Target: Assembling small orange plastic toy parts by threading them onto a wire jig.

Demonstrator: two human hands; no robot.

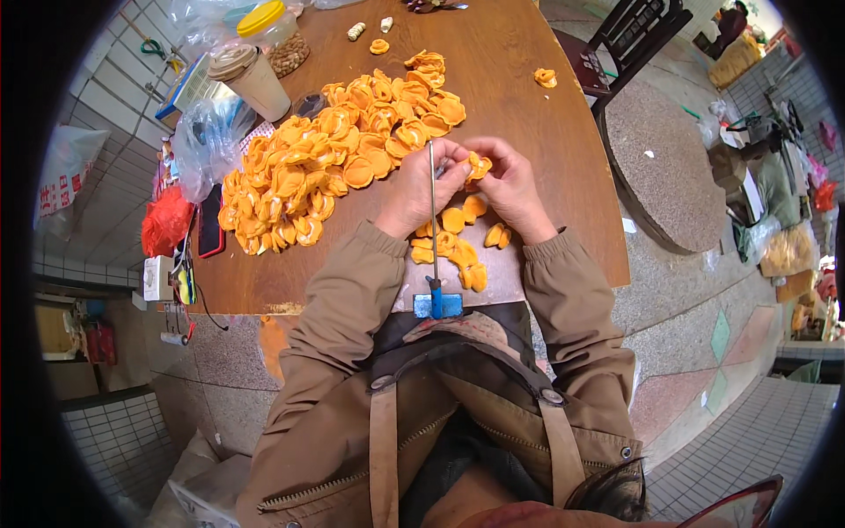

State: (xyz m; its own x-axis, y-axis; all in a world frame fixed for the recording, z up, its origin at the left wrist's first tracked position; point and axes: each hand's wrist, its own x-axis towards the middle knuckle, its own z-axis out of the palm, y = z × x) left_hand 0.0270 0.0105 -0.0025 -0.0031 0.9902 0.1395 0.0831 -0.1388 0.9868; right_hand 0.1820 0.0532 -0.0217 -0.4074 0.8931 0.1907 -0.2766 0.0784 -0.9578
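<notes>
Above the front of the table, both hands meet at a small orange flower-like piece (479, 166). My right hand (513, 187) pinches it between thumb and fingers. My left hand (421, 187) is closed too, its fingertips pressed against the piece's left side; something small and grey shows between those fingers. A thin upright metal rod (433, 211) on a blue clamp (437, 304) at the table edge passes in front of my left hand. Loose orange petal-like pieces (447, 240) lie below the hands. A large heap of layered orange flower pieces (295, 172) spreads to the left.
Behind the heap stand a lidded cup (253, 84) and a yellow-lidded jar (280, 44). A phone (211, 222), a red plastic bag (165, 220) and a clear bag (207, 141) sit at the left. A single orange piece (546, 78) lies far right, near a dark chair (616, 53).
</notes>
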